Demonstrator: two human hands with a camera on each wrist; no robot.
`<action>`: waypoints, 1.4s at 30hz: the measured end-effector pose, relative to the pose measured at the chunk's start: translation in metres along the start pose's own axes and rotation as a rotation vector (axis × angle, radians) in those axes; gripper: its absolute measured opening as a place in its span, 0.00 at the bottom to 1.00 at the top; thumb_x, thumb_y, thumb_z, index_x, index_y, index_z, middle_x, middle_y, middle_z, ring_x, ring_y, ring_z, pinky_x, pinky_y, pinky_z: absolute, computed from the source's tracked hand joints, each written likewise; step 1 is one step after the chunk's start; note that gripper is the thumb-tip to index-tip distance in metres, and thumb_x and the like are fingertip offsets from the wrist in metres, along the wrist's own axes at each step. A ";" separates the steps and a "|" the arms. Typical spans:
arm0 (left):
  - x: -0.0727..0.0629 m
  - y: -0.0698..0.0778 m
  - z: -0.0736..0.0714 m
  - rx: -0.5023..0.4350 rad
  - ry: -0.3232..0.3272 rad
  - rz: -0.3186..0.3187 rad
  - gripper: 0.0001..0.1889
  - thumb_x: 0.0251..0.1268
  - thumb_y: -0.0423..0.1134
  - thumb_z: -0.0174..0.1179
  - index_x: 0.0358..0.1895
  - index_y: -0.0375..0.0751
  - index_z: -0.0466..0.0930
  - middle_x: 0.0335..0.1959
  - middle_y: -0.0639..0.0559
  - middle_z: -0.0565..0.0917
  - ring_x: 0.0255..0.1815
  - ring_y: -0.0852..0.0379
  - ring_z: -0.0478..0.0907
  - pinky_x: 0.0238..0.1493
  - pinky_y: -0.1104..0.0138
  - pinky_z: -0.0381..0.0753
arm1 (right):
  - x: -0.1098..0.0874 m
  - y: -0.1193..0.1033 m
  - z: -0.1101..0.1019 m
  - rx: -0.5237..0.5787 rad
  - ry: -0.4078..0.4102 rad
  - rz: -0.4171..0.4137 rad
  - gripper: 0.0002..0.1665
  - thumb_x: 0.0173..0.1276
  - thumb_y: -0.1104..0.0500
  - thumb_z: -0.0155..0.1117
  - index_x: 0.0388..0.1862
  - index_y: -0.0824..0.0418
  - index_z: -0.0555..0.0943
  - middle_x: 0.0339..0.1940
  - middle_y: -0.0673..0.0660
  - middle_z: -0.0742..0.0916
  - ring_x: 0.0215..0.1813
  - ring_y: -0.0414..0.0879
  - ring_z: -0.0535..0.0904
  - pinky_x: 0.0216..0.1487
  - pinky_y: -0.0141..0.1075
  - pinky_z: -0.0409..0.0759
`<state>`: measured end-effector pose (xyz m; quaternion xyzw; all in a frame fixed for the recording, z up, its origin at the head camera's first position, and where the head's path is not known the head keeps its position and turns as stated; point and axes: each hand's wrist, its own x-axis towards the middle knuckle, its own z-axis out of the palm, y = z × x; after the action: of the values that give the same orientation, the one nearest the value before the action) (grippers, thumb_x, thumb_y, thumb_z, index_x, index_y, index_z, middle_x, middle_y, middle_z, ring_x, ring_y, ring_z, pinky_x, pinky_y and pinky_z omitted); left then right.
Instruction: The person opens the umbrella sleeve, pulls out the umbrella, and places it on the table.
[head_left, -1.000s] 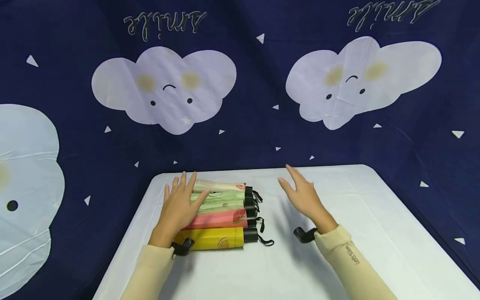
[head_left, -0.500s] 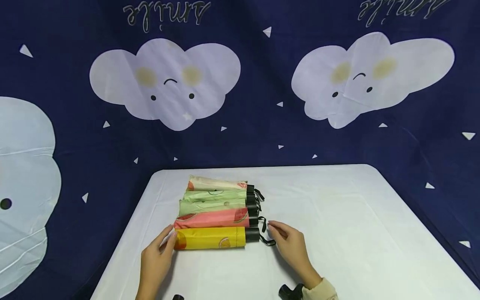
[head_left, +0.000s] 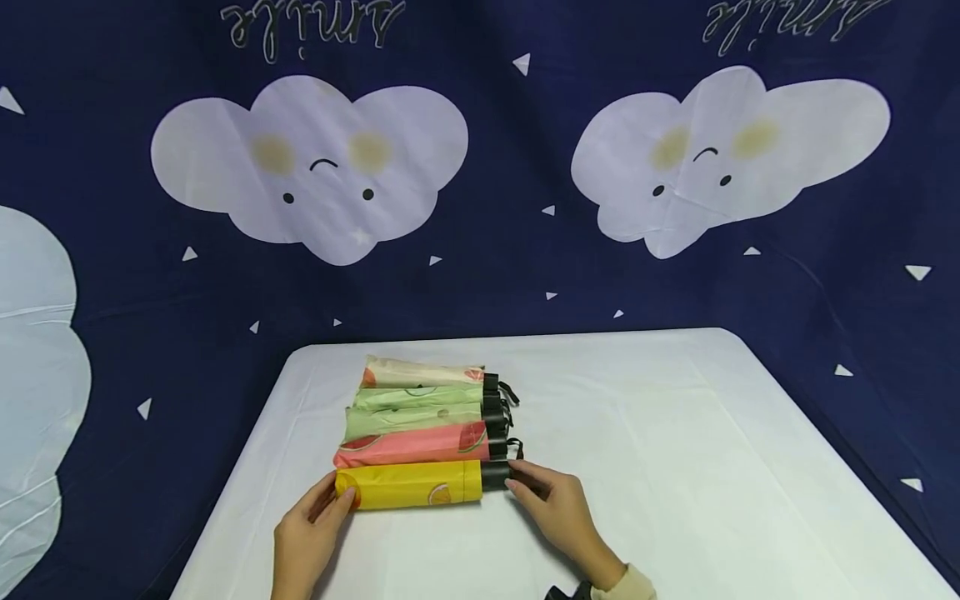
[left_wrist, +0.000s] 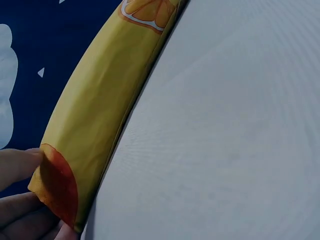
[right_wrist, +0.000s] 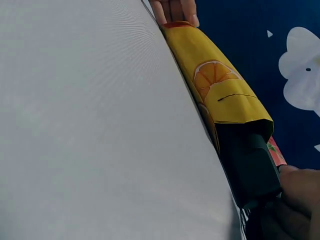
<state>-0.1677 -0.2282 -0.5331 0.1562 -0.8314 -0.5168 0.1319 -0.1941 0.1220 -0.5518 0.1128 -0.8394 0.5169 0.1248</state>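
Observation:
A yellow folding umbrella (head_left: 405,485) in an orange-slice sleeve lies nearest the front of a row of umbrellas. My left hand (head_left: 303,533) pinches its sleeved left end; in the left wrist view the fingers (left_wrist: 20,165) lie around that corner. At the other end, my right hand (head_left: 558,508) grips the black handle (right_wrist: 250,170) between thumb and fingers, and the wrist strap is mostly hidden there. Just behind lies a pink umbrella (head_left: 420,446) with a watermelon print. Beyond it are two green ones (head_left: 416,421) and a cream one (head_left: 427,372), all with handles to the right.
The white table (head_left: 675,450) extends to the right and in front of the row. A dark blue cloth (head_left: 510,167) with clouds hangs behind the table's far edge. A black wrist-camera mount (head_left: 570,592) sits at my right cuff.
Both hands came down from above and beside the row to the yellow umbrella's two ends. Over the last half second, my right hand closed in leftward onto the handle. The view also shifted slightly.

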 end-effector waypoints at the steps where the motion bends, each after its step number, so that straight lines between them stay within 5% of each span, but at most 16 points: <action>1: 0.000 0.000 0.000 -0.011 -0.010 -0.001 0.33 0.65 0.57 0.69 0.66 0.37 0.80 0.61 0.37 0.82 0.60 0.46 0.80 0.44 0.87 0.74 | 0.000 0.005 0.001 -0.050 -0.002 -0.025 0.20 0.67 0.52 0.76 0.56 0.54 0.88 0.48 0.47 0.91 0.50 0.40 0.87 0.47 0.34 0.86; 6: 0.004 -0.002 0.001 -0.055 -0.036 0.025 0.33 0.63 0.51 0.73 0.66 0.36 0.79 0.62 0.38 0.82 0.57 0.58 0.80 0.47 0.83 0.77 | 0.003 0.005 0.000 -0.246 0.035 -0.115 0.21 0.65 0.52 0.77 0.57 0.51 0.88 0.49 0.49 0.90 0.50 0.41 0.87 0.49 0.41 0.87; 11: 0.006 -0.006 -0.002 -0.080 -0.074 0.022 0.33 0.61 0.47 0.75 0.67 0.36 0.78 0.63 0.38 0.81 0.52 0.72 0.78 0.48 0.81 0.78 | 0.005 0.003 0.001 -0.260 0.040 -0.129 0.22 0.63 0.55 0.79 0.56 0.51 0.89 0.47 0.50 0.91 0.49 0.41 0.87 0.48 0.43 0.87; 18: 0.008 -0.005 -0.007 -0.058 -0.113 0.040 0.33 0.61 0.44 0.75 0.67 0.34 0.78 0.61 0.37 0.82 0.54 0.66 0.80 0.47 0.81 0.79 | 0.007 0.003 0.001 -0.226 0.034 -0.099 0.23 0.59 0.57 0.81 0.54 0.49 0.89 0.46 0.48 0.91 0.49 0.40 0.87 0.49 0.41 0.87; 21: 0.009 -0.004 -0.009 -0.089 -0.134 0.033 0.32 0.60 0.43 0.76 0.66 0.33 0.79 0.59 0.36 0.83 0.52 0.66 0.82 0.47 0.79 0.80 | 0.006 0.006 -0.001 -0.154 0.025 -0.090 0.22 0.56 0.57 0.83 0.51 0.49 0.90 0.43 0.45 0.92 0.46 0.38 0.88 0.46 0.39 0.87; 25: 0.012 -0.003 -0.012 -0.180 -0.180 -0.053 0.33 0.57 0.41 0.78 0.66 0.34 0.79 0.60 0.37 0.82 0.50 0.68 0.82 0.48 0.76 0.81 | 0.005 0.010 -0.003 0.021 -0.011 -0.010 0.21 0.56 0.56 0.83 0.50 0.51 0.90 0.42 0.45 0.91 0.44 0.39 0.88 0.44 0.34 0.86; 30: 0.013 0.001 -0.015 -0.315 -0.203 -0.158 0.35 0.52 0.37 0.80 0.66 0.34 0.79 0.58 0.38 0.83 0.48 0.67 0.85 0.48 0.72 0.84 | 0.007 0.012 -0.007 0.346 -0.027 0.186 0.22 0.57 0.59 0.82 0.52 0.56 0.88 0.51 0.55 0.89 0.52 0.45 0.87 0.49 0.34 0.86; 33: 0.011 0.008 -0.015 -0.381 -0.193 -0.162 0.36 0.52 0.34 0.80 0.67 0.33 0.78 0.57 0.40 0.84 0.49 0.65 0.85 0.48 0.71 0.84 | 0.008 0.008 -0.012 0.516 -0.042 0.260 0.25 0.59 0.63 0.80 0.55 0.65 0.85 0.57 0.64 0.86 0.55 0.47 0.86 0.51 0.36 0.85; 36: 0.008 0.018 -0.014 -0.437 -0.182 -0.142 0.35 0.53 0.32 0.79 0.67 0.32 0.77 0.57 0.42 0.85 0.50 0.63 0.85 0.49 0.69 0.85 | 0.010 -0.001 -0.022 0.614 -0.055 0.248 0.27 0.61 0.67 0.77 0.58 0.73 0.81 0.61 0.69 0.83 0.56 0.49 0.86 0.52 0.38 0.85; 42: 0.006 0.053 -0.013 -0.498 -0.149 -0.053 0.32 0.55 0.29 0.77 0.66 0.32 0.78 0.55 0.51 0.86 0.53 0.61 0.84 0.49 0.69 0.85 | 0.023 -0.027 -0.056 0.611 -0.093 0.088 0.25 0.66 0.69 0.72 0.61 0.75 0.78 0.59 0.66 0.85 0.53 0.52 0.87 0.51 0.40 0.86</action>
<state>-0.1748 -0.2187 -0.4793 0.1023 -0.6814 -0.7190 0.0910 -0.2019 0.1584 -0.4974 0.1320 -0.6540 0.7445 0.0239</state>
